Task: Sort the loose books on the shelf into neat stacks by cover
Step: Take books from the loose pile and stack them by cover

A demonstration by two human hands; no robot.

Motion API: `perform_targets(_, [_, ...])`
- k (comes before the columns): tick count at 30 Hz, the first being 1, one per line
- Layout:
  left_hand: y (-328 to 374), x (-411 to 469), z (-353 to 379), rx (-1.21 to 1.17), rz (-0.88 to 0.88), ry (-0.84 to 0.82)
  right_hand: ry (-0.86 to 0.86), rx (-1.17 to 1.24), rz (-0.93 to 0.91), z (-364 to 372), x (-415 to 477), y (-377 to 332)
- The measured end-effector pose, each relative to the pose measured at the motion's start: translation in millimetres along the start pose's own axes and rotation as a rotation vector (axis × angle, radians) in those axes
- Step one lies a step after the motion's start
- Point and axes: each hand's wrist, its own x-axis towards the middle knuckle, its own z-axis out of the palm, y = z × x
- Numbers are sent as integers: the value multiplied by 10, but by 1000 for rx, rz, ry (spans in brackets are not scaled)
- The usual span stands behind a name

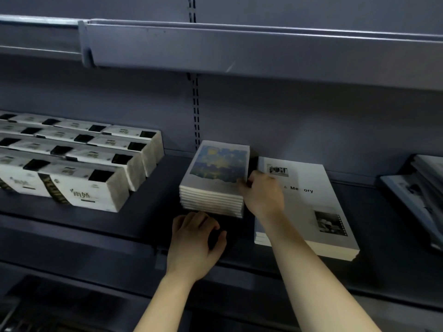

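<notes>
A neat stack of books (214,185), each white-edged and the top one bearing a blurry blue-and-yellow painted picture on its white cover, sits flat in the middle of the dark shelf (148,212). The right hand (262,195) grips its near right corner, thumb on the cover and fingers down the side. The left hand (194,240) lies just in front of the stack with fingers curled and tips hidden, so I cannot tell if it holds anything; larger white books (309,207) lie just right of the stack, tissue packs (79,164) to its left.
</notes>
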Motion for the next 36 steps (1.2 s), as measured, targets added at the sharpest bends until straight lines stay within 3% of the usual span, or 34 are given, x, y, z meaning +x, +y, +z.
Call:
perform_targets(15, [359, 36, -90, 17, 2, -31, 151, 54, -63, -440, -109, 354])
perform_targets(27, [1724, 213, 229, -59, 145, -14, 339, 56, -99, -1814, -312, 1471])
perform_targets(36, [2798, 181, 671, -86, 185, -75, 330, -47, 81, -2748, -453, 2469])
